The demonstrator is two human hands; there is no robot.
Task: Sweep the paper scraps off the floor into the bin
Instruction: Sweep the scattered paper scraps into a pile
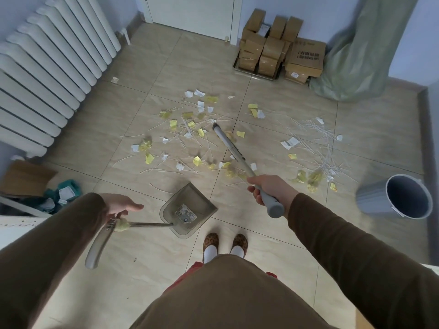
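Note:
Yellow and white paper scraps (190, 129) and thin white strips lie scattered over the beige tiled floor, with a second patch of white strips (318, 138) farther right. My right hand (268, 188) grips the grey handle of a broom (229, 143), whose head rests among the scraps. My left hand (121, 205) holds the long handle of a grey dustpan (187, 210), its pan flat on the floor in front of my feet. A grey bin (396, 198) stands at the right, its open mouth tilted toward me.
A white radiator (47, 74) lines the left wall. Stacked cardboard boxes (280, 53) and a green plastic-covered bundle (361, 51) sit at the far wall beside a white door. A cardboard box and clutter (31, 184) lie at the left.

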